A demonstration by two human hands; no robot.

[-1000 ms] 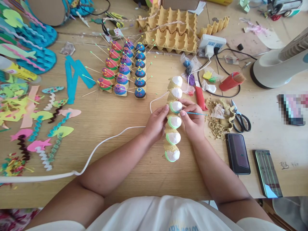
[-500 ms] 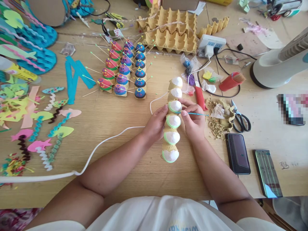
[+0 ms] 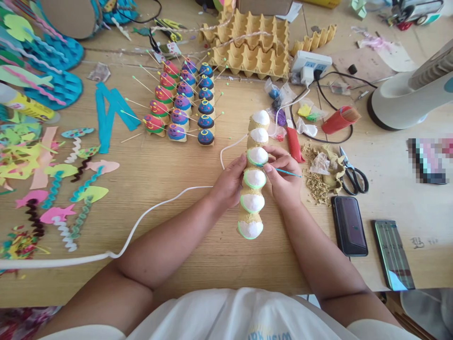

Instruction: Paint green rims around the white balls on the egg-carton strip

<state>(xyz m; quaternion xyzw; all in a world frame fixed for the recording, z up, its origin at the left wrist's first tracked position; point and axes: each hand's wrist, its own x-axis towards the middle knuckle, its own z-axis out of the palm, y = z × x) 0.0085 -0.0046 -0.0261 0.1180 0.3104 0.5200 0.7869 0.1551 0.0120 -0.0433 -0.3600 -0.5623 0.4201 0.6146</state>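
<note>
The right grip (image 3: 286, 182) pinches a thin blue tool (image 3: 288, 173); the left grip (image 3: 231, 182) is clamped on the white-domed strip (image 3: 254, 178) between them. Green edging on the third dome from the far end seems in hand, calling for light, steady strokes. Beyond, leftward, painted domes (image 3: 182, 102) stand on the tabletop (image 3: 170, 163).

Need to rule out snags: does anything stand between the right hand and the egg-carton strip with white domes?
Nothing visible does: the right hand is close beside the strip, and its thin blue stick reaches the third dome from the far end. The left hand holds the strip's opposite side.
</note>
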